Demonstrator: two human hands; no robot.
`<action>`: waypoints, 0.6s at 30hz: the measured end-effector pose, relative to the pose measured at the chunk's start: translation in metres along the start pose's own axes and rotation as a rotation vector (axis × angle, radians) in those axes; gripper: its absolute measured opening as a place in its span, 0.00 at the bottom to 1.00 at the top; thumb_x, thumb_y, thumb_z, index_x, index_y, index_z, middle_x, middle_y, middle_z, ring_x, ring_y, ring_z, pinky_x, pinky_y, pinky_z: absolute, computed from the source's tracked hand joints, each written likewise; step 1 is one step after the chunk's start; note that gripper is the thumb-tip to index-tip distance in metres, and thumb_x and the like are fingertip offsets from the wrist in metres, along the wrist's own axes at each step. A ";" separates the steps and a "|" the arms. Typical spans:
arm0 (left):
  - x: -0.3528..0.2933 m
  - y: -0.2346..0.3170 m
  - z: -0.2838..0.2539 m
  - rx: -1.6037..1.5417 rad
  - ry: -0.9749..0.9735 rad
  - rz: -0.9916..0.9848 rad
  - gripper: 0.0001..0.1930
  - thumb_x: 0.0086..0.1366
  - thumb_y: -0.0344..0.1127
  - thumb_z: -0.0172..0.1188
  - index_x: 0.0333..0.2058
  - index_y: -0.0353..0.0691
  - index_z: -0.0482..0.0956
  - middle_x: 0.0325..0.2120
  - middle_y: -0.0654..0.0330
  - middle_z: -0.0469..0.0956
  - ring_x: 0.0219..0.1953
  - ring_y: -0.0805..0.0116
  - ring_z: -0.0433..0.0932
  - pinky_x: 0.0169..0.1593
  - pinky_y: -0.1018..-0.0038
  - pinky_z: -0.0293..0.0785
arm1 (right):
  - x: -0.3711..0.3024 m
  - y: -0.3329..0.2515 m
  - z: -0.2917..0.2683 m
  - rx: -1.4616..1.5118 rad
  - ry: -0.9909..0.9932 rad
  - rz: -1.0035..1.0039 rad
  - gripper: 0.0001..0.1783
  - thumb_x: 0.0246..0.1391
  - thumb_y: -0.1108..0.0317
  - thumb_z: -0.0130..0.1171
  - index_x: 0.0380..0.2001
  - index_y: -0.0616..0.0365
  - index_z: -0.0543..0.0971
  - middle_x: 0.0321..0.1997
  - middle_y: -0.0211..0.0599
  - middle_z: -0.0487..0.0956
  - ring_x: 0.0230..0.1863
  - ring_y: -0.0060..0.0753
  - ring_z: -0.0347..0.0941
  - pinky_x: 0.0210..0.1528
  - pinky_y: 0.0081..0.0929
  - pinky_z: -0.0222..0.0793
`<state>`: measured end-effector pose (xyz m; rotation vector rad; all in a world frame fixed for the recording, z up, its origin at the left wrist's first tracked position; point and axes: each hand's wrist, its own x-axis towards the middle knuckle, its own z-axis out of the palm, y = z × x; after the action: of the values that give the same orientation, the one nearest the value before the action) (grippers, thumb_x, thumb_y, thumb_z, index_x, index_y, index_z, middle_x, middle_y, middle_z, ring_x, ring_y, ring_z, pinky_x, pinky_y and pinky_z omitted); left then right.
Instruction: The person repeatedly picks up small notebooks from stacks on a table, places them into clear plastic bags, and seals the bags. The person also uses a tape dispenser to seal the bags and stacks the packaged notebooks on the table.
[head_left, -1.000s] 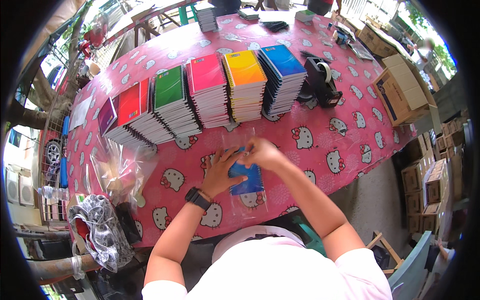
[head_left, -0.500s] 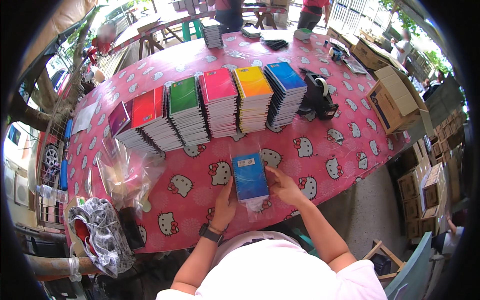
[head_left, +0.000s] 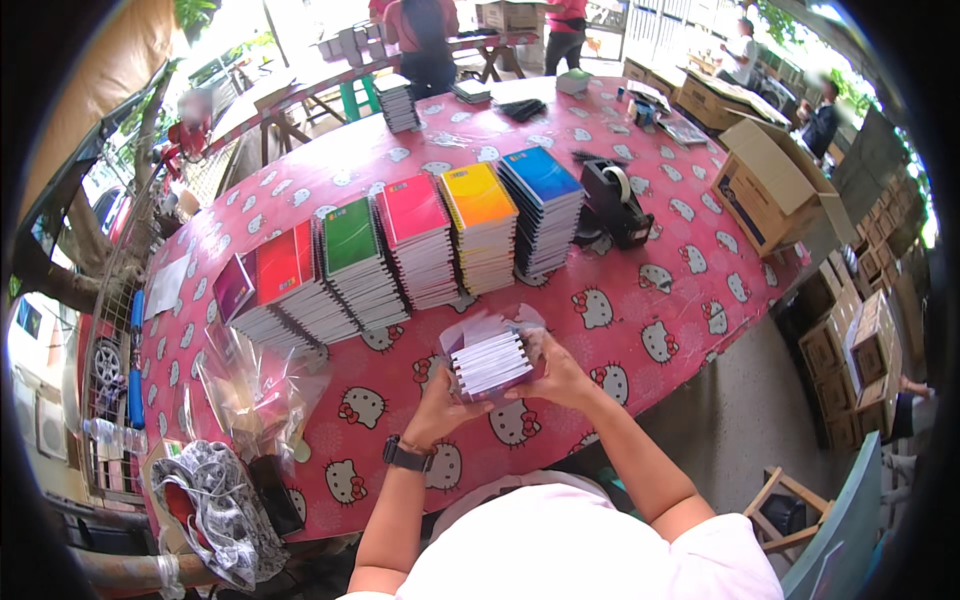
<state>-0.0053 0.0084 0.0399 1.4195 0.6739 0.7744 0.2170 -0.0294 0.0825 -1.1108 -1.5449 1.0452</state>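
Between my two hands is a bundle of spiral notebooks [head_left: 490, 364], tilted so that its white page edges face up. Clear plastic wrap bunches at its far side, and a purple cover shows along the near edge. My left hand [head_left: 441, 408] is closed round the bundle's left side and near corner. On the right side, my right hand [head_left: 560, 374] grips it with the fingers partly hidden. Beyond the hands runs a row of notebook stacks with purple [head_left: 235, 286], red [head_left: 285, 264], green [head_left: 352, 237], pink [head_left: 412, 210], yellow [head_left: 479, 196] and blue [head_left: 541, 177] covers.
A black tape dispenser [head_left: 622, 212] stands right of the blue stack. Clear plastic bags [head_left: 258, 385] and a grey patterned cloth bag [head_left: 215, 510] lie at the left. An opened carton [head_left: 765, 190] sits at the table's right edge. Other people are in the background.
The bundle lay on the table with its blue cover up between my spread hands. Now both hands grip it, and it is turned with its page edges up.
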 end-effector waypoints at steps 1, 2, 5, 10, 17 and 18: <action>0.000 0.003 0.001 0.047 -0.013 -0.026 0.41 0.42 0.23 0.70 0.55 0.36 0.58 0.48 0.58 0.70 0.51 0.69 0.69 0.55 0.70 0.67 | -0.007 0.003 0.001 0.029 -0.016 0.024 0.49 0.28 0.65 0.77 0.55 0.63 0.62 0.51 0.40 0.69 0.55 0.33 0.64 0.61 0.31 0.57; 0.002 0.011 0.011 0.009 0.050 0.054 0.41 0.41 0.23 0.71 0.55 0.36 0.57 0.48 0.58 0.70 0.51 0.69 0.69 0.55 0.70 0.67 | -0.008 0.002 -0.001 0.053 -0.031 0.040 0.49 0.29 0.65 0.76 0.56 0.63 0.61 0.52 0.41 0.68 0.56 0.33 0.64 0.61 0.31 0.56; -0.009 0.016 0.040 -0.086 0.187 0.135 0.45 0.38 0.23 0.72 0.56 0.36 0.56 0.48 0.58 0.70 0.51 0.68 0.69 0.55 0.70 0.67 | -0.013 0.013 0.020 0.098 -0.106 -0.024 0.56 0.34 0.64 0.74 0.61 0.66 0.49 0.61 0.48 0.59 0.63 0.38 0.56 0.64 0.32 0.51; -0.008 -0.002 0.036 0.276 0.175 0.291 0.49 0.41 0.29 0.72 0.59 0.36 0.49 0.50 0.54 0.66 0.52 0.64 0.68 0.55 0.67 0.66 | -0.028 0.043 0.023 0.049 -0.021 0.001 0.58 0.39 0.59 0.72 0.63 0.67 0.43 0.63 0.51 0.55 0.65 0.41 0.51 0.67 0.35 0.45; -0.004 0.002 0.035 0.007 0.266 0.130 0.50 0.41 0.35 0.71 0.60 0.35 0.50 0.51 0.53 0.65 0.53 0.60 0.68 0.57 0.65 0.64 | -0.015 0.023 0.033 0.121 0.019 -0.110 0.51 0.45 0.62 0.68 0.64 0.61 0.46 0.61 0.42 0.58 0.63 0.35 0.52 0.65 0.32 0.46; -0.004 -0.002 0.035 -0.005 0.241 0.087 0.49 0.41 0.33 0.70 0.61 0.35 0.50 0.52 0.53 0.64 0.54 0.60 0.67 0.57 0.65 0.63 | -0.016 0.034 0.030 0.179 -0.003 -0.061 0.49 0.47 0.62 0.66 0.64 0.61 0.46 0.61 0.42 0.57 0.63 0.35 0.52 0.65 0.32 0.46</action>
<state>0.0206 -0.0153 0.0397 1.3703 0.7971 1.0258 0.1957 -0.0405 0.0409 -0.9337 -1.4474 1.1204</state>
